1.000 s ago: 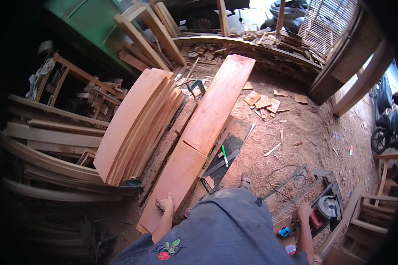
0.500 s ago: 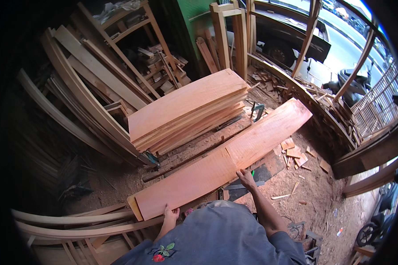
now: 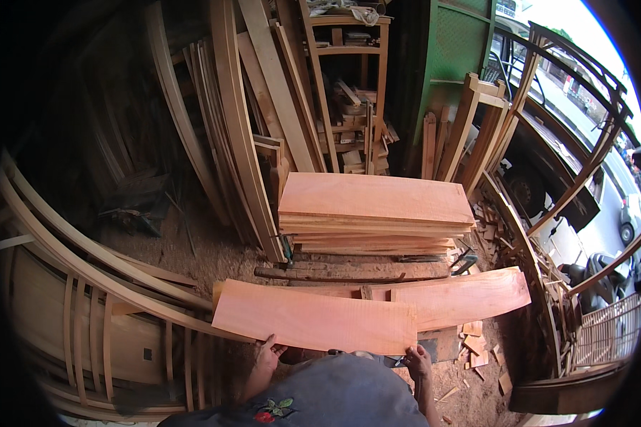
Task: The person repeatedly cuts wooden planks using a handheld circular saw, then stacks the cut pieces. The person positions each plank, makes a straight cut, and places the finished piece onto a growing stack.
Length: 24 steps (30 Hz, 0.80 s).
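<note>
Left hand (image 3: 266, 355) holds front board (image 3: 313, 315) by near edge, toward its left end, fingers partly spread; right hand (image 3: 418, 361) grips same board's near right corner, narrow hold. Two loose boards: front board lies crosswise just ahead of shirt (image 3: 335, 395), partly covering second board (image 3: 473, 296) behind, to its right. One board stack (image 3: 374, 196) beyond, layers too tight to count. One wooden beam (image 3: 363, 272) along stack's near side. One clamp (image 3: 466, 262), stack's right end. Scraps (image 3: 475, 346) right; curved wooden frame (image 3: 96, 265) left; green panel (image 3: 457, 57) far back.
</note>
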Each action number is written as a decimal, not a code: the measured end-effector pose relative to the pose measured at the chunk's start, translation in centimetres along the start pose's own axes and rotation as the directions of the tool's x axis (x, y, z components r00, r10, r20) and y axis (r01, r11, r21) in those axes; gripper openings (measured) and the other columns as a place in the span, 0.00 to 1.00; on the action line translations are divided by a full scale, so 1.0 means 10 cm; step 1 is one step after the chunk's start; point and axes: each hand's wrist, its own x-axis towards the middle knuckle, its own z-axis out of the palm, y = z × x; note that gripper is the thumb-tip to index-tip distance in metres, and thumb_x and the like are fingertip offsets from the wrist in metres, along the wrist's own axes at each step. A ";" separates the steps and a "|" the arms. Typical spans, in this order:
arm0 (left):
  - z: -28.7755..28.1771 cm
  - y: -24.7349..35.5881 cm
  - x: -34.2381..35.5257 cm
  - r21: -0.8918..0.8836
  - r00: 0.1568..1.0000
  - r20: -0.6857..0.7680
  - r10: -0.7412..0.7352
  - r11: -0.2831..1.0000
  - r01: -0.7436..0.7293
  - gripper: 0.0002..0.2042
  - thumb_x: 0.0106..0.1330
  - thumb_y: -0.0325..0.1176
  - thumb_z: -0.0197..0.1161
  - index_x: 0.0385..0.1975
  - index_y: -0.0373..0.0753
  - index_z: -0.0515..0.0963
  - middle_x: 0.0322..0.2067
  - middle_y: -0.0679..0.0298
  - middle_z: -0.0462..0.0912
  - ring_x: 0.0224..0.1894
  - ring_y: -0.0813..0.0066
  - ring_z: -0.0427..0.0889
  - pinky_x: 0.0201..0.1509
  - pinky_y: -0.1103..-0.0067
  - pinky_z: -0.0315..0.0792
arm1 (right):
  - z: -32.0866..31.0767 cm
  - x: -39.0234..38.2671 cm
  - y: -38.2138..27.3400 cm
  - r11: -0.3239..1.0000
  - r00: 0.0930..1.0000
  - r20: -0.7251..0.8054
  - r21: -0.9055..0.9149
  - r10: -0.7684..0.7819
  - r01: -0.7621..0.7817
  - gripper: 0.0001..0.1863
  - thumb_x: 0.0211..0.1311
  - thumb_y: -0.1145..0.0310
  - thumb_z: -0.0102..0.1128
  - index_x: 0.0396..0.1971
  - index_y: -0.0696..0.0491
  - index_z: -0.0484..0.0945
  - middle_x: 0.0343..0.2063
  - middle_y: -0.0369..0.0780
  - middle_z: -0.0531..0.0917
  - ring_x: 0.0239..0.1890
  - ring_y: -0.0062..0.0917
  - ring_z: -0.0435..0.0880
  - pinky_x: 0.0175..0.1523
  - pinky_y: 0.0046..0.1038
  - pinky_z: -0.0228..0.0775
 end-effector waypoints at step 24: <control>2.91 1.18 1.06 0.379 0.834 0.545 -0.087 0.913 -0.152 0.15 0.76 0.42 0.70 0.46 0.35 0.80 0.38 0.60 0.89 0.36 0.73 0.90 0.35 0.76 0.88 | 0.80 0.19 -2.05 0.848 0.825 -0.230 0.001 -0.515 0.530 0.09 0.79 0.58 0.64 0.42 0.48 0.79 0.27 0.27 0.76 0.28 0.15 0.76 0.38 0.27 0.79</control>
